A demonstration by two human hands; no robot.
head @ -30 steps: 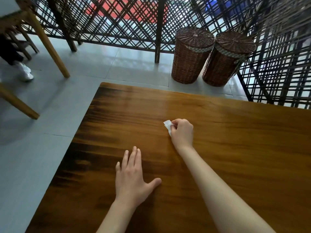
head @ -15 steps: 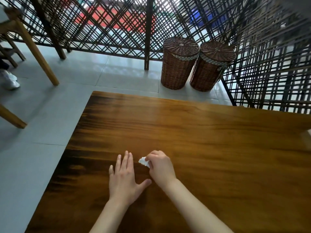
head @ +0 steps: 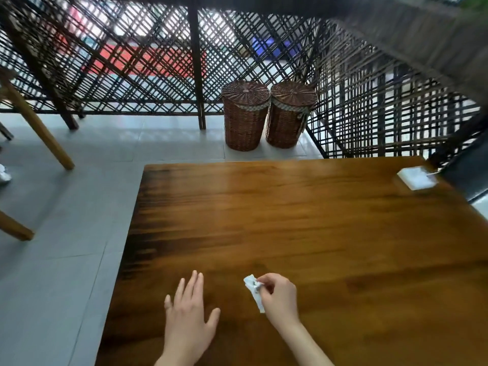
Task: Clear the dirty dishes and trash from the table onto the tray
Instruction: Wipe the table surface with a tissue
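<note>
While the left hand [head: 188, 322] lies flat on the wooden surface [head: 290, 220] in the lower middle of the frame, fingers straight and slightly spread, holding nothing, the right hand [head: 277, 295] just to its right has thumb and fingertips pinched together on a crumpled white paper scrap [head: 253, 289]. Scrap sticks out to the left of the fingers and hangs down toward the wood; cannot tell whether its lower end touches the surface. Both forearms enter from the bottom edge. Hands are near each other but apart, with bare wood between them. Surface is dark-stained along its left edge, lighter toward the centre. At the far right corner of the surface, right side of the frame, sits a small white square object [head: 417, 178], blurred, type unclear. Beyond the surface, top centre, two lidded brown wicker baskets [head: 245, 117] stand side by side on the grey tiled floor [head: 66, 247], touching or nearly so, against a dark lattice screen [head: 132, 62]. Light wooden furniture legs [head: 37, 128] show at the left of the frame.
</note>
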